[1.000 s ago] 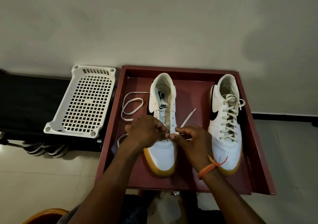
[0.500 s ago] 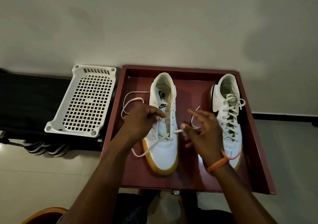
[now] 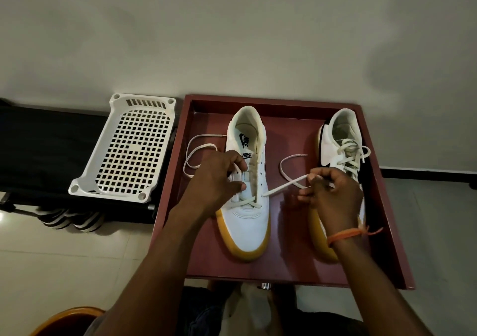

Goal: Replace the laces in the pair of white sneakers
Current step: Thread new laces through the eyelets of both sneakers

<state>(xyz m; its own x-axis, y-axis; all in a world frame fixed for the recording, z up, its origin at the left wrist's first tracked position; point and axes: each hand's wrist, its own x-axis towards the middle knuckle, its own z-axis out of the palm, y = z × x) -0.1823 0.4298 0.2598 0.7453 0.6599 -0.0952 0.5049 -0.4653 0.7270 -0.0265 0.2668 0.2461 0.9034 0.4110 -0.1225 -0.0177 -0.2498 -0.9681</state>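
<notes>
Two white sneakers with tan soles stand in a dark red tray (image 3: 382,206). The left sneaker (image 3: 245,222) has a cream lace (image 3: 284,186) crossed through its lowest eyelets only. My left hand (image 3: 216,180) rests on that shoe's left side, fingers curled at the eyelets, pinching the lace's left part. That part loops out over the tray floor to the left. My right hand (image 3: 333,196) pinches the lace's right part and holds it taut away from the shoe. The right sneaker (image 3: 343,149) is fully laced and partly hidden behind my right hand.
A white perforated plastic basket (image 3: 129,152) lies on a black bench (image 3: 38,149) left of the tray. A pale wall rises behind. Tiled floor shows at left and right. An orange curved rim (image 3: 64,317) sits at the bottom left.
My hands were together at the shoe's lower eyelets. The right hand has pulled the lace out to the right; the left hand has moved up along the eyelets.
</notes>
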